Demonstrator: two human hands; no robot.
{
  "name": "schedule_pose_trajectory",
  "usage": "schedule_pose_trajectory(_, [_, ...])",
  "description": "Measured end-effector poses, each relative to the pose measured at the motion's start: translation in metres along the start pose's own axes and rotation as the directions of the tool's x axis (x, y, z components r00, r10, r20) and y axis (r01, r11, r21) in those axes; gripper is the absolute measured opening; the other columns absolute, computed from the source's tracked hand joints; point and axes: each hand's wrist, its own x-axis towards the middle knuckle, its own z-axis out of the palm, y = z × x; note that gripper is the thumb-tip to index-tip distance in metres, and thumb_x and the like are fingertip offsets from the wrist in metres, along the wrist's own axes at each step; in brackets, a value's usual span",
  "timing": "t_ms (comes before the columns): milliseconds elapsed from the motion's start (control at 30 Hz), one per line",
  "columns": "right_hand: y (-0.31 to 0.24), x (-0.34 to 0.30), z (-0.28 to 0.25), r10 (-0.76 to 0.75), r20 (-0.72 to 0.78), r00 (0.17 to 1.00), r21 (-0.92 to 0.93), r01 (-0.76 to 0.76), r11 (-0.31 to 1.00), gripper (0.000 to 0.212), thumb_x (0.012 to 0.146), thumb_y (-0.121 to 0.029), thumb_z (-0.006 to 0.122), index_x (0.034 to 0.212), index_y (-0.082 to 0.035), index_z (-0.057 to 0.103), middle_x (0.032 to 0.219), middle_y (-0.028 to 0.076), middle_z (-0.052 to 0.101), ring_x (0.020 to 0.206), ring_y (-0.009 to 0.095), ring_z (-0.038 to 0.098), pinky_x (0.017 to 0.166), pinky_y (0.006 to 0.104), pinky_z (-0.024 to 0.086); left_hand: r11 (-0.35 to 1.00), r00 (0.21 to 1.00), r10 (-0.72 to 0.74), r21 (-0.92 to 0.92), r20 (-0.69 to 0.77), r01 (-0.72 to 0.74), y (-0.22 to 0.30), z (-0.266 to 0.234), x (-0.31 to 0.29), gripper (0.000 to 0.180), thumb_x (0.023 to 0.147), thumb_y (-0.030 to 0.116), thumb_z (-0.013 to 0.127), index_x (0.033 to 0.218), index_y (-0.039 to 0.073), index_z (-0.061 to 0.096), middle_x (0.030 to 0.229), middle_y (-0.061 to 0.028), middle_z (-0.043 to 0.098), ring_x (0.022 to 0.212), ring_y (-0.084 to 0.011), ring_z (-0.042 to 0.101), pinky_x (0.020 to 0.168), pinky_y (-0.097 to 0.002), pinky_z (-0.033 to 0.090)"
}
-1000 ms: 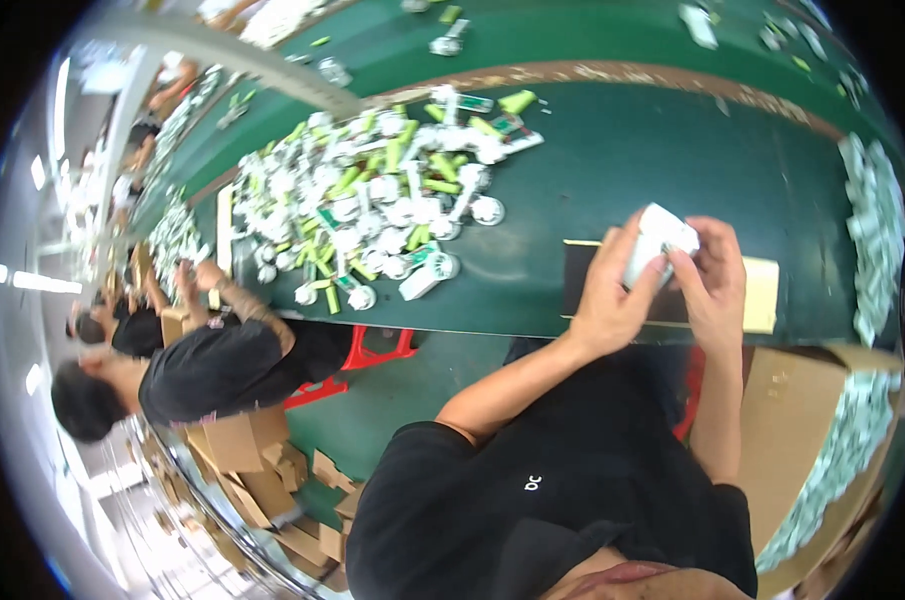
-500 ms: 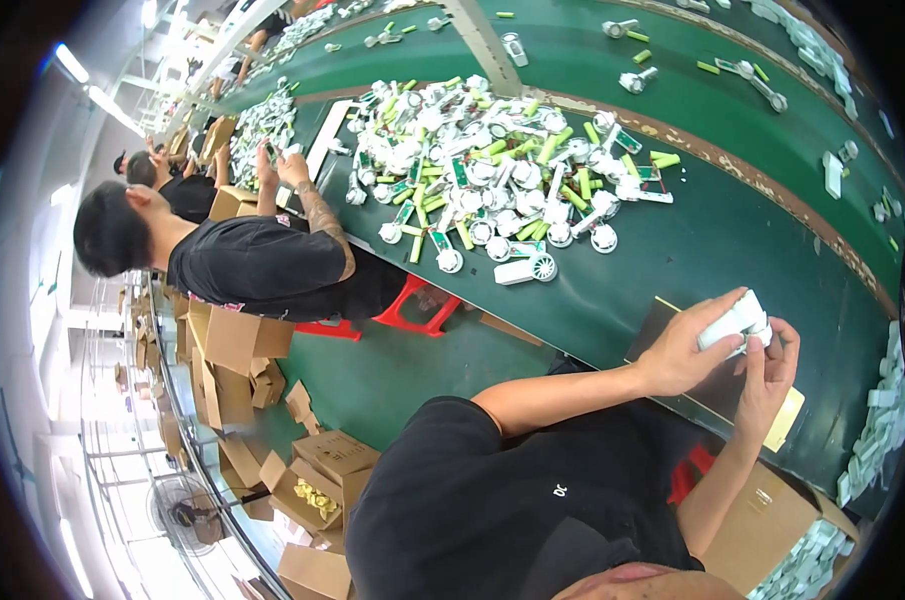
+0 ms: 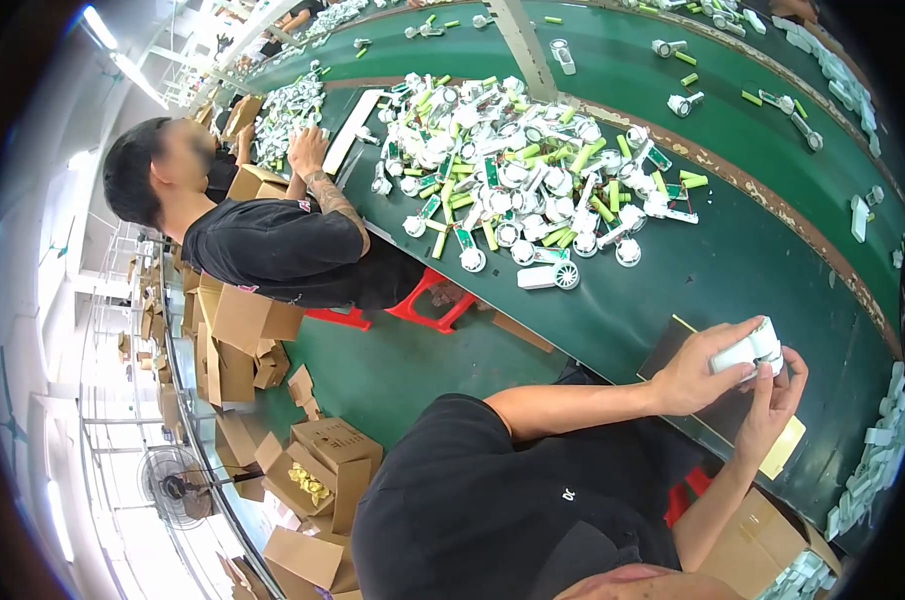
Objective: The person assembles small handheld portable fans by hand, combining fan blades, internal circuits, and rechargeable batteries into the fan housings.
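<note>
we hold one white plastic part (image 3: 747, 352) above the green worktop (image 3: 762, 260), left hand (image 3: 694, 375) and right hand (image 3: 772, 405) fingers pinching it. by our judgement much remains: the heap of white and green parts (image 3: 532, 170) lies unsorted.

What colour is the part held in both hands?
White, seen in the head view: the small plastic part between the left hand and right hand.

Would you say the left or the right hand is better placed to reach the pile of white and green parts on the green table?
Probably the left. The left hand grips the white part on the side nearer the pile, which lies up and to the left, while the right hand supports it from below, farther away.
</note>
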Motion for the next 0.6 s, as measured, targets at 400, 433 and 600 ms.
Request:
schedule_pose_trajectory(400, [-0.015,-0.001,-0.009,0.079,0.083,0.993,-0.245,-0.056,0.968,0.04,0.105,-0.007,0.06,0.144,0.003,0.056,0.122,0.007,0.065,0.104,0.012,0.061,0.088,0.0253,0.05,0.997,0.995,-0.079,-0.005,0.055,0.079,0.008,-0.01,-0.001,0.062,0.098,0.012,0.066,0.153,-0.004,0.044,0.137,-0.0225,0.066,0.12,-0.0211,0.066,0.104,-0.0349,0.049])
schedule_pose_trajectory(433, [-0.015,-0.002,-0.012,0.105,0.105,0.989,-0.28,-0.072,0.957,0.041,0.105,-0.006,0.06,0.145,0.003,0.054,0.124,0.007,0.065,0.108,0.013,0.061,0.091,0.026,0.05,0.997,0.995,-0.083,-0.008,0.057,0.083,0.007,-0.01,-0.001,0.062,0.098,0.012,0.066,0.153,-0.004,0.044,0.137,-0.0225,0.066,0.12,-0.0211,0.066,0.104,-0.0349,0.049])
schedule_pose_trajectory(600, [-0.017,-0.011,-0.018,0.018,0.038,0.999,-0.247,-0.008,0.969,0.04,0.105,-0.001,0.055,0.145,0.004,0.054,0.133,0.012,0.062,0.118,0.019,0.06,0.102,0.031,0.048,0.999,0.997,-0.032,0.012,0.074,0.031,-0.014,0.008,0.0,0.065,0.095,0.009,0.07,0.153,-0.004,0.045,0.142,-0.0206,0.063,0.125,-0.0229,0.063,0.106,-0.0341,0.048])
